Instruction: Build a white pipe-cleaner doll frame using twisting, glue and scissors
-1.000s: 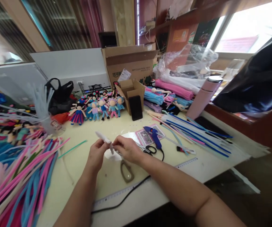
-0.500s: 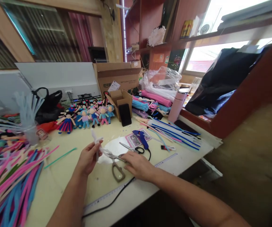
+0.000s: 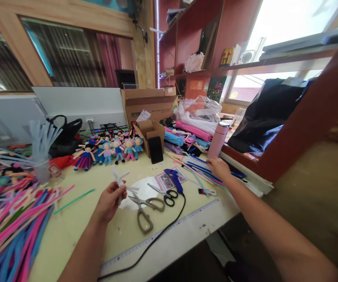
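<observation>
My left hand [image 3: 113,197] is closed around a white figure of bent fuzzy pipe cleaners [image 3: 118,177], held upright above the table's left middle. Reaching to the far right, my right hand [image 3: 218,169] is over a row of loose pipe cleaners [image 3: 196,166], blue, white and pink; its fingertips are too small to show whether they grip one. Grey-handled scissors [image 3: 145,211] lie with blades apart beside my left hand. Black-handled scissors [image 3: 170,196] and a blue glue gun [image 3: 174,180] rest between the hands.
Pipe cleaners in many colours [image 3: 13,227] fill the table's left side. Several small dolls [image 3: 117,150] sit at the back beside a phone [image 3: 156,150] leaning on a small carton [image 3: 145,131]. A pink flask [image 3: 218,141] stands behind my right hand. A black cord [image 3: 145,250] crosses the front.
My right hand has let go of the grey-handled scissors and moved right and away to the loose pipe cleaners. My left hand still holds the white figure. The view has tilted up slightly.
</observation>
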A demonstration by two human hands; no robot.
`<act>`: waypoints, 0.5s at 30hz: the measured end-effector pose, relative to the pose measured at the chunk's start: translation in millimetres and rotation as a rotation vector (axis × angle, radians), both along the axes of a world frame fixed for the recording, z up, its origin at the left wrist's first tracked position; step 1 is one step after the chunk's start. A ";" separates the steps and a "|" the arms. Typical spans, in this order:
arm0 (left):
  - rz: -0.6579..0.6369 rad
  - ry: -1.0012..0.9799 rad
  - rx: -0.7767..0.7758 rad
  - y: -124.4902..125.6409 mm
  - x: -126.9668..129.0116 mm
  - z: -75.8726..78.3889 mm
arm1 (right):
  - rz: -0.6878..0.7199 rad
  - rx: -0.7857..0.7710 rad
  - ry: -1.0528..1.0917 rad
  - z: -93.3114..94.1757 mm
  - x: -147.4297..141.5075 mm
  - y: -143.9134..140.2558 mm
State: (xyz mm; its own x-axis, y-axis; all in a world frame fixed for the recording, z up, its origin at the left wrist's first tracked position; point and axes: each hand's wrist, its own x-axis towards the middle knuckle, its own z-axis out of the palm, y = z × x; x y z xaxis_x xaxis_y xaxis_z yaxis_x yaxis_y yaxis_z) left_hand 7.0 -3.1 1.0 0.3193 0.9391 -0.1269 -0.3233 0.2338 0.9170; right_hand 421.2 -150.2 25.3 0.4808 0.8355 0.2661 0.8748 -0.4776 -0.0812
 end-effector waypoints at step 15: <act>0.019 -0.005 -0.053 5.0 -1.3 -2.8 | 0.046 -0.195 -0.079 -4.1 6.4 23.5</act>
State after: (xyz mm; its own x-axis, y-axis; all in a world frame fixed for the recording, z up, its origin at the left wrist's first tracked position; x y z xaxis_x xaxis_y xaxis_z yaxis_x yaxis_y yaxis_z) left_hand 5.8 1.9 -1.8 0.3025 0.9369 -0.1752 -0.3321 0.2759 0.9020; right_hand 427.6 -126.7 21.2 0.4250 0.8953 0.1333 0.8960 -0.4371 0.0788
